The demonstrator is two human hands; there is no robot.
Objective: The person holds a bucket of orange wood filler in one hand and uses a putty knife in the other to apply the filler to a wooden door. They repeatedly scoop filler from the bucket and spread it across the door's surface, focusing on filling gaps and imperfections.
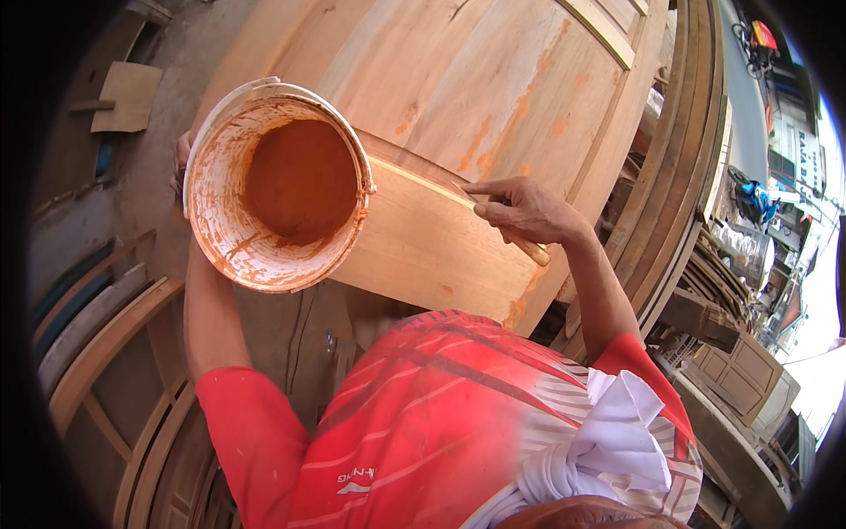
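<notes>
My left hand (182, 163), mostly hidden behind a white bucket (210, 172), grips it at its left side. Inside the bucket is thick orange-brown paste (300, 181), with smears around the inner wall. My right hand (520, 212) holds a tool with a wooden handle (536, 252), its thin tip on the light wooden door panel (397, 238) just right of the bucket. The door's upper part carries orange patches and streaks along its boards and frame.
Long stacked boards (670, 150) run beside the door at the right. Curved wooden frames (123, 361) stand at lower left, and a cardboard piece (125, 97) lies at upper left. Farther right are assorted timber, panels (736, 375) and a street with parked two-wheelers (749, 194).
</notes>
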